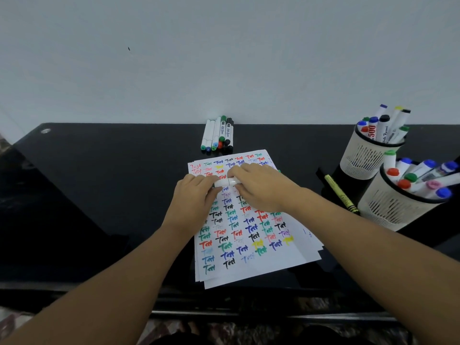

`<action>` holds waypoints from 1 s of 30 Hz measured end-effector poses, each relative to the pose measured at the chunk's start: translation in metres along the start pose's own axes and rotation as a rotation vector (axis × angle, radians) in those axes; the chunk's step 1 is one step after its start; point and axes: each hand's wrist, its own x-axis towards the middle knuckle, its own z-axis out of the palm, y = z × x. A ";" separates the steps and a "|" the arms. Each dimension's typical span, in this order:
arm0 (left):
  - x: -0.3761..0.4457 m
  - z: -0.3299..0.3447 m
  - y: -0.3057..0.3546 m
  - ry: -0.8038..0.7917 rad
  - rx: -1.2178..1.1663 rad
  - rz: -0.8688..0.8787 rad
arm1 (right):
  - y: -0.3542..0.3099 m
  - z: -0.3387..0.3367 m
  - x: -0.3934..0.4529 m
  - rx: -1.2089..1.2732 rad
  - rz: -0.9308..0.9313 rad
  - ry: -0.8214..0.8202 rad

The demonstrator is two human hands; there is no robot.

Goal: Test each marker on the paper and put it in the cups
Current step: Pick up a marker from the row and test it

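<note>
— Black and glossy, that bench point(99, 195), pushed right up against a pale wall point(224, 58). What's the person got there?

— One white marker point(226, 182), held over the upper part of the paper point(251, 245). Its long axis runs left to right, about level. Which end carries the cap I cannot tell; both ends are buried in fingers.

— And the grip?

— Both clenched on it. Left hand point(196, 195) wraps the left end, right hand point(258, 188) pinches the right end, fingers curled round the barrel.

— The sheet's busy.

— Rows of "Test" in red, green, blue, black, yellow, on a small stack of sheets.

— Containers?

— Two cream mesh cups at the right. The far cup point(366, 155) holds markers standing caps up: blue, black, green, yellow. The near cup point(393, 210) is tilted, packed with blue, red, green and pink caps. A yellow pen point(339, 192) lies just beside them.

— Behind the paper?

— A bundle of markers point(217, 134) lying by the wall, long axes running away from the person.
</note>
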 end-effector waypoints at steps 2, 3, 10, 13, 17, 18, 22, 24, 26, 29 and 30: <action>0.000 0.001 0.000 0.006 0.010 0.026 | 0.000 0.001 -0.002 0.005 -0.009 -0.029; 0.000 0.001 0.000 0.011 0.015 0.037 | -0.001 0.000 -0.002 0.021 -0.010 -0.034; -0.001 0.001 -0.001 0.007 0.025 0.069 | 0.003 -0.001 -0.001 -0.190 -0.023 0.082; -0.001 0.001 -0.001 -0.012 0.007 0.068 | 0.006 0.001 -0.003 -0.184 -0.001 0.081; 0.000 0.001 -0.002 -0.066 0.007 -0.034 | 0.007 0.000 -0.008 -0.082 0.094 0.063; 0.000 0.001 -0.002 -0.077 0.009 -0.061 | 0.009 0.000 -0.011 -0.001 0.135 0.066; 0.002 0.001 -0.002 -0.113 0.014 -0.144 | 0.018 -0.004 -0.022 0.264 0.222 0.132; 0.003 0.001 0.000 -0.126 0.010 -0.157 | 0.020 -0.004 -0.025 0.444 0.285 0.213; 0.003 0.000 0.001 -0.145 -0.006 -0.159 | 0.019 -0.004 -0.030 0.755 0.389 0.300; 0.003 0.000 0.002 -0.168 -0.029 -0.129 | 0.021 0.002 -0.038 0.963 0.419 0.328; 0.003 0.000 0.002 -0.176 -0.034 -0.117 | 0.022 0.006 -0.041 0.974 0.419 0.334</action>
